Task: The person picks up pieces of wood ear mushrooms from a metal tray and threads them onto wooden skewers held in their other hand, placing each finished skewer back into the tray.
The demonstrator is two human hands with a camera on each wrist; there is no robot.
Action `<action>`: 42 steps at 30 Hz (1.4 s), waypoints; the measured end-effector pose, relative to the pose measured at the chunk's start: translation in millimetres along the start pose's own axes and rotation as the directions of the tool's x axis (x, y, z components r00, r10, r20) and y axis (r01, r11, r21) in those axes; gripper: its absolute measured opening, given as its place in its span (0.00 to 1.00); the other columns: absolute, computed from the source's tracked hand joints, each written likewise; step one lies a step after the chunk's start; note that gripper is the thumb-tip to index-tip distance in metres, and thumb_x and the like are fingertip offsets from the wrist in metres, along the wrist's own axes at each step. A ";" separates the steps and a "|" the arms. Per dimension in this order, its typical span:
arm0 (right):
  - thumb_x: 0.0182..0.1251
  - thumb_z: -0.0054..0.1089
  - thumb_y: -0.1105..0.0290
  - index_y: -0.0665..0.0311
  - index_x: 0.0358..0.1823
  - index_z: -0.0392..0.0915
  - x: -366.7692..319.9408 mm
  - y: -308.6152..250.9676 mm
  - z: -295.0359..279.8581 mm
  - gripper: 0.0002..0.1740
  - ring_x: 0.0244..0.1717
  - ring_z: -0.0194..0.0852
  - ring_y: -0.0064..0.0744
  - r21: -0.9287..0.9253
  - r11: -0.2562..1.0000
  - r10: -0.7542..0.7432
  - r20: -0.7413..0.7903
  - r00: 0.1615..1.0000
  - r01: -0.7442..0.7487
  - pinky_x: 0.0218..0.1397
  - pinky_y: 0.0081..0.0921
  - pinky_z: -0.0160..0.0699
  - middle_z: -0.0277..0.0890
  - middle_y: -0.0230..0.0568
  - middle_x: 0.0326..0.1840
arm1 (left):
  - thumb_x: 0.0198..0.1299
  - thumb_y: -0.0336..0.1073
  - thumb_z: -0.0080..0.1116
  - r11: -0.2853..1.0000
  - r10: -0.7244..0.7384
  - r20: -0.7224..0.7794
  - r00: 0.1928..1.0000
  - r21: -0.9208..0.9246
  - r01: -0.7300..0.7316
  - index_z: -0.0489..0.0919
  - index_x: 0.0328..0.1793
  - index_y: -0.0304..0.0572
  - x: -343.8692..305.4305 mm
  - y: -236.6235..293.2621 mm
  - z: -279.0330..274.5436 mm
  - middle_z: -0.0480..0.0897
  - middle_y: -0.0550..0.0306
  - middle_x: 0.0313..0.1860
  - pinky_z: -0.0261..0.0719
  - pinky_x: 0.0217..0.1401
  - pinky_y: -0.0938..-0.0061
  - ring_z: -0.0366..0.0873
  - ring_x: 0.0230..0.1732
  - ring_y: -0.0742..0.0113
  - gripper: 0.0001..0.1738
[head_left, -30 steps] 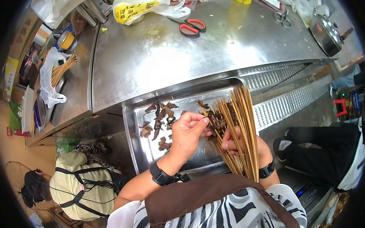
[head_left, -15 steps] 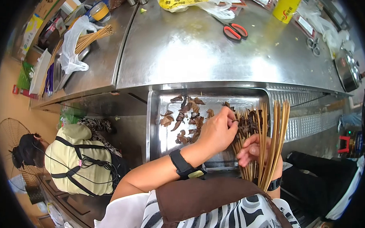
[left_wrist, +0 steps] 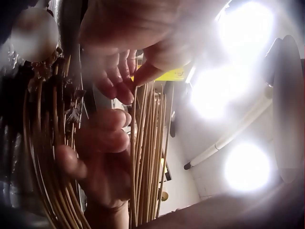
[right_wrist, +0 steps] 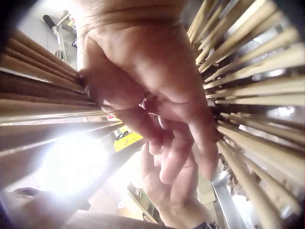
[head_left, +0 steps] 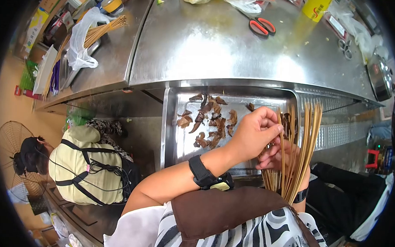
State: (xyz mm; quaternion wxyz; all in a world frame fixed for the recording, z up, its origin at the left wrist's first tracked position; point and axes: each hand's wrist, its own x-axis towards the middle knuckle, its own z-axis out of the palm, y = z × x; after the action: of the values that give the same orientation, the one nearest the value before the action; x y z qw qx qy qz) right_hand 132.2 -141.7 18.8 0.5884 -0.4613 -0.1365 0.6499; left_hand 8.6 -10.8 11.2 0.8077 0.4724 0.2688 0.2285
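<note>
My left hand [head_left: 256, 132] is over the right part of a metal tray [head_left: 164, 135], its thumb and fingers pinching the upper end of a bare wooden skewer [left_wrist: 133, 181]. Below it, my right hand [head_left: 283, 155] has loosely bent fingers, with nothing visible between them. Bare skewers [head_left: 309, 145] stand upright in a bunch along that hand's right side. On its other side, skewers [left_wrist: 52, 191] carry dark brown, ragged, leathery pieces [left_wrist: 74, 107] near their tips; in the head view my left hand hides most of these. Loose brown pieces [head_left: 217, 120] lie across the tray's left half.
Beyond the tray is a steel counter [head_left: 178, 57] with red-handled scissors [head_left: 261, 27], grey scissors [head_left: 345, 48], a yellow cylinder [head_left: 317, 8] and plastic bags. More skewers [head_left: 103, 31] lie at the left. A person [head_left: 89, 167] is low at the left; a pot [head_left: 379, 77] stands right.
My left hand has gone from the dark pieces at the skewer tips rightward to a bare skewer, which it now pinches. The head view has shifted, so the tray appears further right.
</note>
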 end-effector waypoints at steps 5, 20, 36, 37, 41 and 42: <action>0.71 0.57 0.67 0.68 0.41 0.73 1.3 0.6 -0.9 0.10 0.28 0.81 0.36 0.080 0.997 -0.018 0.084 0.996 0.011 0.54 0.53 0.83 0.79 0.46 0.30 | 0.65 0.28 0.61 1.000 0.030 -0.009 0.999 0.005 -0.030 0.74 0.46 0.35 -3.7 -1.7 -12.2 0.83 0.56 0.38 0.83 0.42 0.78 0.82 0.37 0.72 0.08; 0.62 0.64 0.68 0.69 0.36 0.74 3.6 -1.8 -4.1 0.11 0.24 0.76 0.29 0.124 0.992 -0.043 0.102 0.994 0.030 0.51 0.47 0.86 0.74 0.40 0.24 | 0.65 0.29 0.61 0.743 0.030 -0.252 0.967 0.653 0.148 0.80 0.46 0.37 -74.7 44.4 -115.0 0.84 0.61 0.39 0.77 0.43 0.80 0.79 0.37 0.75 0.06; 0.57 0.69 0.68 0.64 0.31 0.74 1.7 0.3 -8.9 0.11 0.25 0.70 0.25 0.074 0.994 -0.085 0.062 0.994 0.081 0.49 0.48 0.88 0.67 0.34 0.22 | 0.55 0.36 0.66 0.053 0.164 -0.134 0.977 0.990 0.127 0.79 0.43 0.40 -47.1 11.8 -82.3 0.81 0.50 0.34 0.78 0.39 0.59 0.81 0.36 0.49 0.12; 0.58 0.69 0.67 0.64 0.31 0.73 2.3 0.1 -9.6 0.12 0.24 0.70 0.24 0.060 0.995 -0.085 0.061 0.995 0.081 0.49 0.47 0.88 0.66 0.34 0.21 | 0.55 0.35 0.66 0.034 0.157 -0.131 0.979 0.991 0.127 0.79 0.44 0.41 -44.1 9.9 -84.1 0.81 0.50 0.36 0.78 0.40 0.59 0.81 0.37 0.49 0.12; 0.57 0.69 0.67 0.64 0.30 0.72 3.6 -2.6 -10.8 0.13 0.24 0.69 0.23 0.035 0.997 -0.070 0.068 0.995 0.068 0.49 0.46 0.88 0.66 0.33 0.21 | 0.54 0.31 0.64 0.042 0.098 -0.142 0.985 0.989 0.138 0.78 0.44 0.41 -39.7 12.5 -86.6 0.81 0.50 0.37 0.79 0.41 0.59 0.81 0.39 0.49 0.12; 0.57 0.69 0.67 0.64 0.30 0.72 3.3 -3.3 -9.4 0.13 0.24 0.69 0.23 0.033 0.997 -0.074 0.064 0.995 0.072 0.49 0.46 0.88 0.66 0.33 0.21 | 0.54 0.30 0.63 0.045 0.115 -0.174 0.978 0.985 0.169 0.78 0.45 0.40 -40.6 16.6 -83.5 0.81 0.50 0.40 0.79 0.45 0.59 0.81 0.43 0.48 0.12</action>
State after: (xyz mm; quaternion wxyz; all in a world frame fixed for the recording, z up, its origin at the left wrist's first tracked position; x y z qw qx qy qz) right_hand 141.8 -141.3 14.7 0.6139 -0.4257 -0.1621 0.6447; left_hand -78.2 24.8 0.6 0.2285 0.8672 0.4423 0.0109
